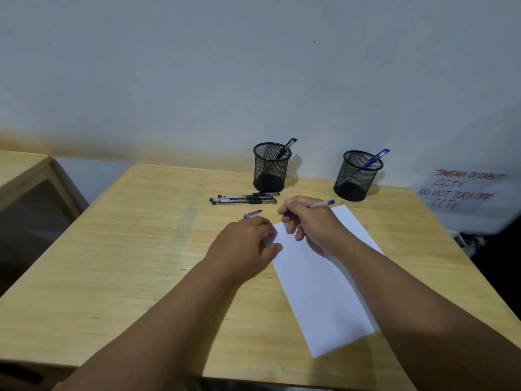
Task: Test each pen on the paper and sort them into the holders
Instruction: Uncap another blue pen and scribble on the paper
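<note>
My right hand point(308, 221) grips a blue pen point(321, 204) in a writing hold, its tip down at the top left corner of the white paper point(324, 283). My left hand point(244, 244) rests on the paper's left edge and pinches the blue pen cap point(253, 213) between its fingers. Three black pens point(244, 198) lie side by side on the table behind my hands. The left mesh holder point(271, 166) has one black pen in it. A single blue pen stands in the right mesh holder point(357, 174).
The wooden table point(127, 249) ends at a near edge below my forearms and meets the wall behind the holders. A handwritten paper sign point(465, 190) hangs off to the right. Another wooden table point(22, 170) stands at the left.
</note>
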